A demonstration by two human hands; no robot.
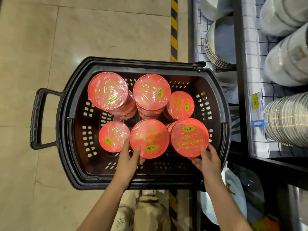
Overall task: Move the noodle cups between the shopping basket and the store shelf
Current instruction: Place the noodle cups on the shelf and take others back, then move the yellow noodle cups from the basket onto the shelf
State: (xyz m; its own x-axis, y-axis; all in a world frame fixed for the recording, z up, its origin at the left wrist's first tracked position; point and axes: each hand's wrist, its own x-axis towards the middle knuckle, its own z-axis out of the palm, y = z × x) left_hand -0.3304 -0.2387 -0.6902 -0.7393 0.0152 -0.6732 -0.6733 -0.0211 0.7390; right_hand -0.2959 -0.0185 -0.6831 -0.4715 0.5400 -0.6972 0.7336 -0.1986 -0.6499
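Six red-lidded noodle cups stand in the dark shopping basket (66, 104) on the floor, three far, three near, with the store shelf (241, 80) just to its right. The left hand (129, 155) holds the near middle cup (149, 138) by its near edge, thumb over the lid rim; the right hand (207, 158) holds the near right cup (189, 137) likewise. Both grips sit at the rims, probably so each cup lifts upright toward the shelf.
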